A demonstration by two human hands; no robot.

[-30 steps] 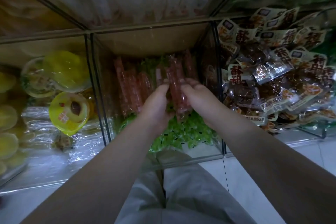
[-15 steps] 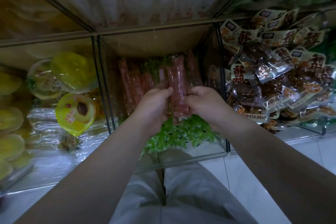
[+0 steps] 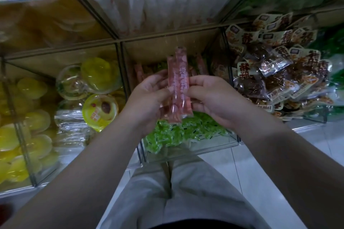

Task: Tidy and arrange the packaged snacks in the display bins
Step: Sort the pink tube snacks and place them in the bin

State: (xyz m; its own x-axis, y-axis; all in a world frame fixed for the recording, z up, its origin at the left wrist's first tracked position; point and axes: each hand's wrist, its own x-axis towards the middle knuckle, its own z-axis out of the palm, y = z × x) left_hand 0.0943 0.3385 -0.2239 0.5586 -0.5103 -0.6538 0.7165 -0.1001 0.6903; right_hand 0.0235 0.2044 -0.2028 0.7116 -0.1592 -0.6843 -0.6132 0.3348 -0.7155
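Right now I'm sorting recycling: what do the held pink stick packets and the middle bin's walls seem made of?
The pink stick packets: probably glossy plastic film; it shines and wrinkles. The middle bin's walls: clear rigid acrylic or glass; green packets show through.

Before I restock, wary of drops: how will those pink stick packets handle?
Probably fairly stiff: the pink stick packets stand straight above the left hand and right hand. Their glossy film suggests they may slip. Likely light, since a mere pinch holds them.
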